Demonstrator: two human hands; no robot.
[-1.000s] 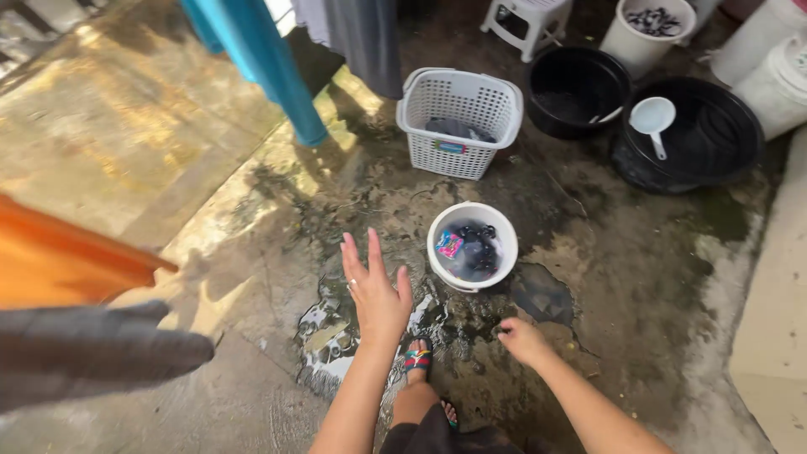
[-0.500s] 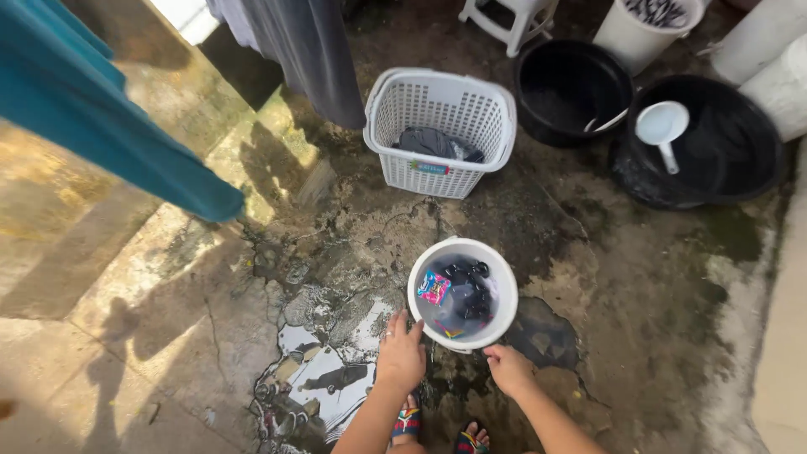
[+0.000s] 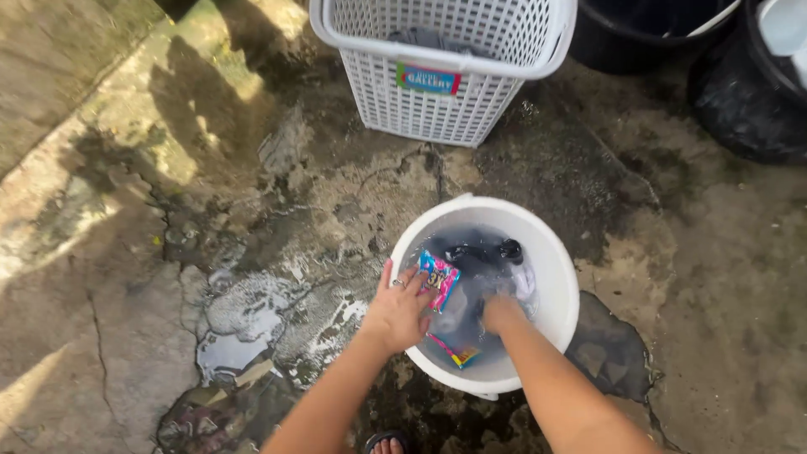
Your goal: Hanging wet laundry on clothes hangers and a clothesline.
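At the bottom edge, toes in a sandal [image 3: 387, 442] show between the person's two forearms, on wet, cracked concrete floor [image 3: 109, 277]. A foamy puddle [image 3: 244, 328] spreads over the floor just left of the arms.

The left hand [image 3: 397, 313] lies on the near-left rim of a white bucket [image 3: 561, 277], palm down and fingers spread, the fingertips reaching over the rim toward a bright patterned cloth [image 3: 438, 279]. It touches the rim; whether the fingers grip the cloth cannot be told. A ring sits on one finger.

The right hand [image 3: 501, 313] is down inside the bucket, sunk in cloudy water, curled into the laundry; its fingers are hidden, so how tightly it closes cannot be told. Dark clothes [image 3: 483, 252] lie in the water at the far side of the bucket, just beyond both hands, and a strip of the patterned cloth shows again at the near wall, between the two wrists.

A dark wet patch [image 3: 609, 349] lies on the floor right of the bucket.

Farther off, well apart from the bucket, stands a white laundry basket [image 3: 437, 92] with latticed walls and a small coloured label on its front; grey clothes lie inside. To its right, at the top edge, sit two black tubs [image 3: 740, 101], one beside the other, only partly in view.
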